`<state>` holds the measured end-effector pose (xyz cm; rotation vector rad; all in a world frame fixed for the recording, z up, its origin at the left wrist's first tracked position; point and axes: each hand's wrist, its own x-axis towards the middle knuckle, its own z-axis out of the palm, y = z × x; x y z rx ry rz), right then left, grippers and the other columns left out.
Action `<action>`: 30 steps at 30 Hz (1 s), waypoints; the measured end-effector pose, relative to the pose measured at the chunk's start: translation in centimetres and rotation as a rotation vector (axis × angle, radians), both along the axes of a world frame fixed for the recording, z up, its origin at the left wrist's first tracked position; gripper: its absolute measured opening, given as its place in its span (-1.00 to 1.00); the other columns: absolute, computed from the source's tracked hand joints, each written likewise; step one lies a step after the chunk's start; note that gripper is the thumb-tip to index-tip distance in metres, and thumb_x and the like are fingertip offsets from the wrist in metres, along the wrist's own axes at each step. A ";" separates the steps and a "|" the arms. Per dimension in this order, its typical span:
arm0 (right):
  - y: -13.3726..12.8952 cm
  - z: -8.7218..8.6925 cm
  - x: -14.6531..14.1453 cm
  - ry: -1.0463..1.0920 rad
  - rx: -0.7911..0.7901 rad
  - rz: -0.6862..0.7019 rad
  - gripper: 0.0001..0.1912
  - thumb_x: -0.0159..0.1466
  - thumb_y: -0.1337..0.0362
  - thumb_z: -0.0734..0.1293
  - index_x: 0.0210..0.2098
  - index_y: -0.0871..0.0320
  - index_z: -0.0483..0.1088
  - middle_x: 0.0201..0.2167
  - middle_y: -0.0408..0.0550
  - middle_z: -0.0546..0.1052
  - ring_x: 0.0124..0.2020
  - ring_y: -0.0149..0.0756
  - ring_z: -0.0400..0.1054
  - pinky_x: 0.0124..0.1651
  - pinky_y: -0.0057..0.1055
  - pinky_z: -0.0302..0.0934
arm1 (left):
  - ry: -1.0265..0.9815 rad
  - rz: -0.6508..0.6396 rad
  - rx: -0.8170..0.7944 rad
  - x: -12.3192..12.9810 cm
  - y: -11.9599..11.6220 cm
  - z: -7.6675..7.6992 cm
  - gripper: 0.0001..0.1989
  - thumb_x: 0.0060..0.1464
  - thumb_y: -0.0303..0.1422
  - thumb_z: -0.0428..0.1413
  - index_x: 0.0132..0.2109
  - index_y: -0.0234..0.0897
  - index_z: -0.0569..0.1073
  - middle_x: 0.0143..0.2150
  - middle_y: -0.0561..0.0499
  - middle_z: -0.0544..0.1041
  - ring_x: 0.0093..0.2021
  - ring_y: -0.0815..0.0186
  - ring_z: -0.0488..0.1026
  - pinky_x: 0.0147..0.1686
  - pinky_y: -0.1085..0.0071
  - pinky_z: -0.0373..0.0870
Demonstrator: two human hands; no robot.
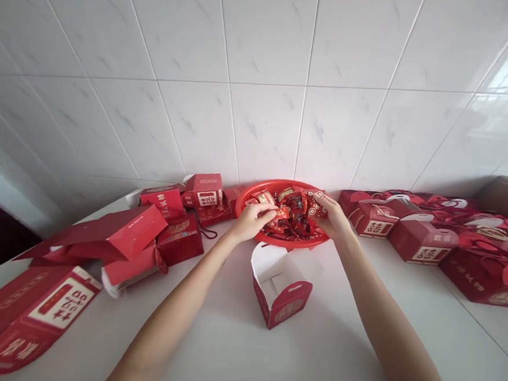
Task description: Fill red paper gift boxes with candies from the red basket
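Observation:
A round red plastic basket (294, 243) stands against the wall, filled with small wrapped sweets (297, 208), mostly red. Over its left side, my left hand (254, 219) pinches a small red and orange packet (282, 212). At the right side of the basket, my right hand (333, 215) has its fingers closed on a red patterned packet (315, 209). In front of the basket sits an open red box (287, 302) with a white interior. Its top flaps stand up, and no sweets show inside it.
Red boxes (136, 228) lie piled at the left, some flattened, with a large one (32, 308) at the front left. Closed red boxes with handles (424, 240) stand in rows at the right. A white tiled wall (262, 127) rises behind the white table (226, 334).

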<state>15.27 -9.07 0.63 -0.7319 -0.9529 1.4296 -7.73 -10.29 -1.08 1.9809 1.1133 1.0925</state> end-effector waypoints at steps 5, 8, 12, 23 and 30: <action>-0.6 0.0 -0.6 -0.014 -0.012 0.039 -0.79 -0.01 0.24 0.57 -0.41 0.11 0.53 -0.46 -0.18 0.59 -0.45 -0.37 0.45 -0.46 -0.51 0.36 | -0.019 -0.023 -0.003 -0.3 -2.4 0.0 -0.71 0.21 -0.26 0.13 -0.05 -0.36 0.60 -0.27 -0.09 0.66 -0.25 0.19 0.60 -0.16 0.30 0.53; -0.7 -0.2 -0.5 -0.047 -0.010 0.058 -0.78 -0.02 0.23 0.59 -0.40 0.11 0.55 -0.44 -0.18 0.60 -0.44 -0.37 0.45 -0.45 -0.51 0.38 | 0.070 0.060 0.003 0.5 -3.0 0.5 -0.78 0.22 -0.38 0.08 -0.16 -0.35 0.61 -0.29 -0.06 0.66 -0.28 0.23 0.58 -0.18 0.35 0.48; -0.7 -0.5 0.0 -0.048 -0.005 0.046 -0.77 -0.01 0.22 0.60 -0.39 0.10 0.55 -0.42 -0.19 0.60 -0.43 -0.39 0.46 -0.43 -0.51 0.38 | 0.076 0.170 -0.016 1.5 -2.8 0.9 -0.78 0.22 -0.46 0.03 -0.27 -0.33 0.58 -0.35 -0.02 0.62 -0.32 0.26 0.54 -0.18 0.36 0.43; -2.0 -0.5 -0.3 -0.093 0.031 0.192 -0.72 0.01 0.14 0.58 -0.31 0.09 0.59 -0.28 -0.08 0.67 -0.21 -0.16 0.55 -0.14 -0.30 0.47 | -0.067 0.111 -0.073 1.0 -2.3 0.5 -0.78 0.19 -0.30 0.09 -0.41 -0.27 0.42 -0.49 0.06 0.49 -0.43 0.28 0.49 -0.31 0.36 0.43; -2.6 -0.1 -0.4 -0.024 0.011 0.195 -0.66 0.00 0.16 0.57 -0.24 0.12 0.60 -0.21 -0.07 0.68 -0.12 -0.16 0.56 -0.02 -0.31 0.45 | -0.072 0.065 -0.055 0.6 -2.8 0.5 -0.65 0.18 -0.08 0.08 -0.44 -0.23 0.35 -0.48 0.05 0.46 -0.41 0.27 0.48 -0.30 0.34 0.44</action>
